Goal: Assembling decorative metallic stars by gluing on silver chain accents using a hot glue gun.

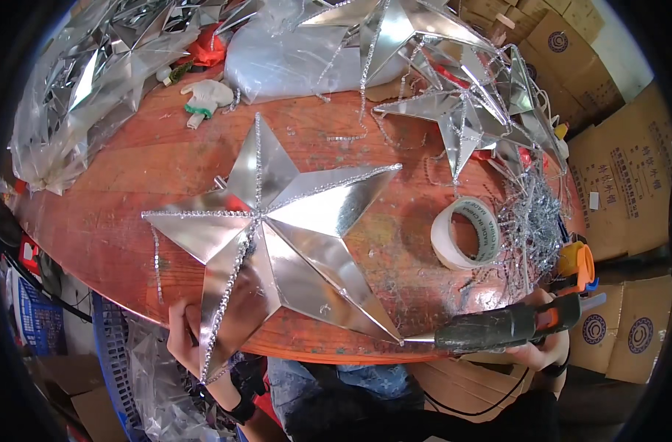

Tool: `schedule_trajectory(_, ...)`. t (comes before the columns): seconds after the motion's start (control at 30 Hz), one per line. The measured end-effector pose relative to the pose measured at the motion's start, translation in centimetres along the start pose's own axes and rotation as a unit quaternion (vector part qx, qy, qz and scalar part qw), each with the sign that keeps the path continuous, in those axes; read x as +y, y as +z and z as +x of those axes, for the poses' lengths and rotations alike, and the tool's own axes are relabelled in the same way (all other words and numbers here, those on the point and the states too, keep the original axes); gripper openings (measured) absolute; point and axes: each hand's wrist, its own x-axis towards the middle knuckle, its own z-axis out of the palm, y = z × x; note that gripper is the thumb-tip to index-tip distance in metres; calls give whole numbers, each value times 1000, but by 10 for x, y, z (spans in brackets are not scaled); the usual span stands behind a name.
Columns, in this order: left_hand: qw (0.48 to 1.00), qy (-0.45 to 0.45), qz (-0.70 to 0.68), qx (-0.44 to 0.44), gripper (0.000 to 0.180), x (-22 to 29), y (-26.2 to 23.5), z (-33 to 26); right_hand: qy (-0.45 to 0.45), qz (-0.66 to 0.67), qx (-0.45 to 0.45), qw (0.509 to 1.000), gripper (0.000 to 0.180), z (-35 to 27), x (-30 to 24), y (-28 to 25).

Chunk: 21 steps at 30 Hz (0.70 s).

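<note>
A large silver five-pointed star (299, 258) lies over the near edge of the wooden table, its faces folded to a raised centre. Strings of small rhinestones run along three of its ridges and partly along others, as far as I can see. My left hand (183, 331) holds the star at its lower-left point, with most of the fingers hidden behind the metal. In my right hand (546, 355) is a dark green glue gun (490, 329). Its nozzle points left and meets the tip of the star's lower-right point. A loose rhinestone string (157, 265) hangs beside the left point.
A roll of tape (465, 234) stands on the table (336, 158), left of a tangled silver heap (531, 221). More silver stars (461, 121) lie at the far right. Bagged stars (93, 88) fill the far left, near a white glove (205, 98). Cardboard boxes (623, 184) stand right.
</note>
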Motion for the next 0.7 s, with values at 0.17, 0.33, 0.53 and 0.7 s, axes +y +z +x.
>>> schedule_trajectory(0.17,1000,24,9,14,24,-6,-2,-3,-192,-134,-55,971,43,17,20,-15)
schedule_trajectory(0.33,999,-13,-36,12,10,-16,1,-4,-149,-93,51,983,36,28,15,-14)
schedule_trajectory(0.53,999,1,3,40,14,-22,3,-4,-85,-89,135,983,26,56,26,-10)
schedule_trajectory(0.7,999,-12,5,43,22,-27,-2,-6,-65,-141,207,966,17,60,39,-12)
